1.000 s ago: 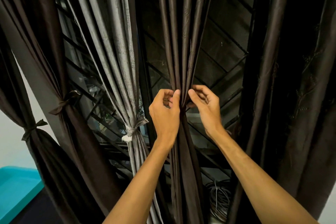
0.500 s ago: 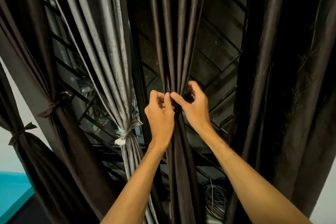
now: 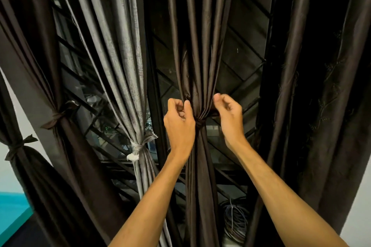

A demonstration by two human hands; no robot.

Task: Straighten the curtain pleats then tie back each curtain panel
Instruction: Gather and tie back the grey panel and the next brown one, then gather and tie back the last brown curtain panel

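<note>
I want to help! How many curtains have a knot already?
4: far-left dark curtain, second dark curtain, grey curtain, middle curtain between left hand and right hand. The right curtain hangs loose; others may be hidden.

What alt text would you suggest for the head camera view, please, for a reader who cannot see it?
A left hand and right hand, fingers curled, flank the knotted tie cinching a dark brown curtain panel before a window grille. To its left, a grey panel and two dark panels are tied; the dark panel at right hangs loose.
</note>
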